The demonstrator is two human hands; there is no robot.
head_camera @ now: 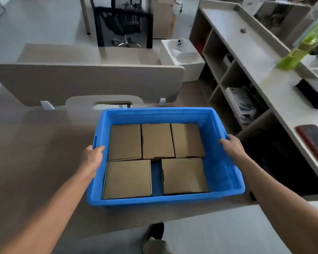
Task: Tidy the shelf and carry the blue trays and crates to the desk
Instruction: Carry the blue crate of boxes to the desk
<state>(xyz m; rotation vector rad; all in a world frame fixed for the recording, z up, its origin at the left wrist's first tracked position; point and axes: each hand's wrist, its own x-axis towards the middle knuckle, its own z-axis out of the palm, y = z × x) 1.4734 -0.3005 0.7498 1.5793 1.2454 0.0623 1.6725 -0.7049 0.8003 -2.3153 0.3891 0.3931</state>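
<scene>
- The blue crate [155, 112] is at the near right part of the surface [44, 153], with its near wall close to the near edge. I cannot tell if its bottom already rests on the surface or hangs just above it.
- The left hand [92, 156] grasps the left rim, with the thumb over the top edge. The right hand [231, 145] grasps the right rim in the same way. The other fingers are hidden outside the walls.
- Five flat cardboard boxes [157, 141] lie inside in one layer, three far and two near, with a gap between the near two.
- The crate looks like stiff moulded plastic, so it probably keeps its shape under load and is not fragile.
- I judge the weight moderate, because the boxes are closed and their content is unknown.
- The smooth plastic can be slippery; the rolled rim at the middle of both long sides seems the best place to hold, to keep it level.
- The boxes are loose and may slide toward the gap if the crate tilts.
</scene>
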